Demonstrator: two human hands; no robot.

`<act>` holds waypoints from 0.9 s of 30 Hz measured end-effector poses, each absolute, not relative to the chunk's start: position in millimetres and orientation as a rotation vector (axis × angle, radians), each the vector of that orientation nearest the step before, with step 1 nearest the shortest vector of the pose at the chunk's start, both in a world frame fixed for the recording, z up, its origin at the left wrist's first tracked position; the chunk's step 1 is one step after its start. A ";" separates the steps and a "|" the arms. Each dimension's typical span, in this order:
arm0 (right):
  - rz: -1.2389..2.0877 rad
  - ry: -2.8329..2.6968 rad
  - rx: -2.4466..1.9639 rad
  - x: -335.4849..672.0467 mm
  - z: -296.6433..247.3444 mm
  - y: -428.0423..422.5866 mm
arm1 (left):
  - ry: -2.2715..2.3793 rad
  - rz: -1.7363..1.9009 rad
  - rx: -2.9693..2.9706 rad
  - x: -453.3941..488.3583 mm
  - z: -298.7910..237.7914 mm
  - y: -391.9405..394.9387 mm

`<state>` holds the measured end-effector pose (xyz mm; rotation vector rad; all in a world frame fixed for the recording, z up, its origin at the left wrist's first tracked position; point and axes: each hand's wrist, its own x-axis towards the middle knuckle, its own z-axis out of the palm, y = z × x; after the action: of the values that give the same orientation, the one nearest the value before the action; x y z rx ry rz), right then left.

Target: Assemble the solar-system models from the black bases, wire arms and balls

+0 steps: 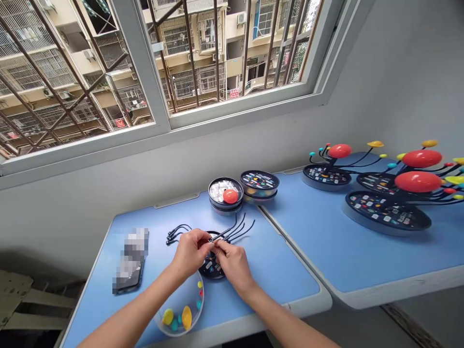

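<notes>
As my left hand (189, 252) and right hand (234, 265) meet over the round black base (212, 268), the fingertips of both pinch at the hub of the thin black wire arms (237, 231), though the exact grip is mostly hidden. The arms fan out on either side and look light and springy, likely to flex at the tips, so I judge the hub the firmest place to hold. Just below my hands on the blue desk (261, 285) sits a clear plastic bowl (183, 292) of small coloured balls (174, 325) and yellow pieces (186, 317); farther on stands a round tin (225, 205) holding a red ball (230, 195).
</notes>
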<state>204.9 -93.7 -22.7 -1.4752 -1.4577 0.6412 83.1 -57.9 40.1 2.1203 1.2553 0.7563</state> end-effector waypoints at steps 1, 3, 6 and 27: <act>0.639 -1.464 -1.474 205.0 -22.7 -93.7 | 1.253 0.725 2.136 83.1 42.5 -57.0; 0.635 -1.477 -1.470 204.9 -22.6 -93.7 | 1.265 0.686 2.147 83.0 45.8 -54.7; 0.627 -1.490 -1.469 204.4 -22.1 -93.7 | 1.252 0.753 2.085 82.5 43.7 -52.1; 0.609 -1.490 -1.486 203.5 -24.3 -94.6 | 1.205 1.025 1.475 84.9 44.2 -65.5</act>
<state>203.5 -94.6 -24.3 -1.4861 -1.4898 0.6092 84.9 -65.5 44.2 1.4755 1.2051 1.0247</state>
